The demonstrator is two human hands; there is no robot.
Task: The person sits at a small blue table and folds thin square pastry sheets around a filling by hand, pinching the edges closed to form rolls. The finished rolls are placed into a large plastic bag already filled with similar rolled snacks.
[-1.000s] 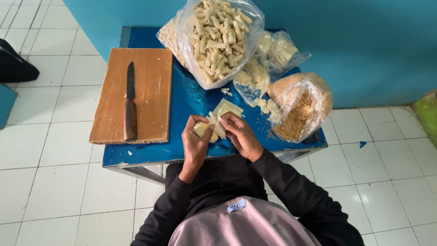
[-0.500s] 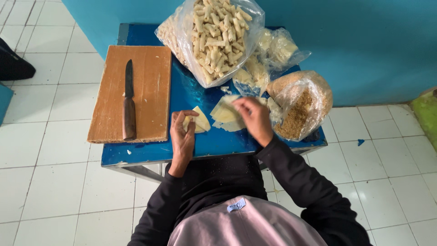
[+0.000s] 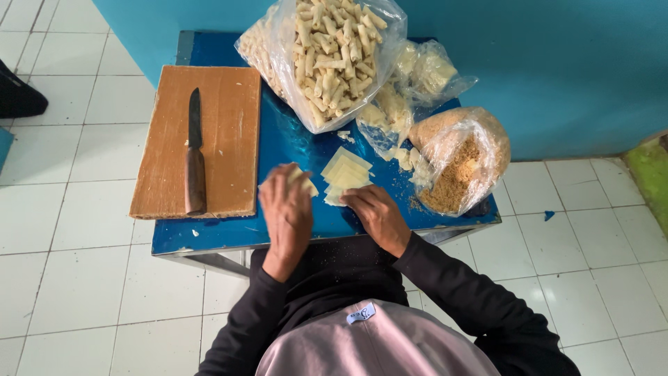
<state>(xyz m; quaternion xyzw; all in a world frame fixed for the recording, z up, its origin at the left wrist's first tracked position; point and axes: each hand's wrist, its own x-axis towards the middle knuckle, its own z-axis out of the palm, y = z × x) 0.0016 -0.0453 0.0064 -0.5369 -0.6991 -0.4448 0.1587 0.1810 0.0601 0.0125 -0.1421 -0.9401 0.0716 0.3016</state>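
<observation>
Left hand (image 3: 287, 212) was cupped palm-down over a pale wrapper (image 3: 300, 182) on the blue surface (image 3: 292, 143), fingers curled together on it; couldn't tell if it was properly pinched. Right hand (image 3: 376, 214) lay at the near edge of the wrapper stack (image 3: 344, 173), fingers flat and close, touching the lowest sheet.

Risks, as I saw it: the thin sheets looked likely to stick and lift two at once, or tear under a hard press. The crumb bag (image 3: 459, 159) at 3 o'clock sat at the surface edge, open and spilling, so an elbow bump might tip it. The knife (image 3: 195, 157) at 9 o'clock lay well apart on its board (image 3: 229, 132).
</observation>
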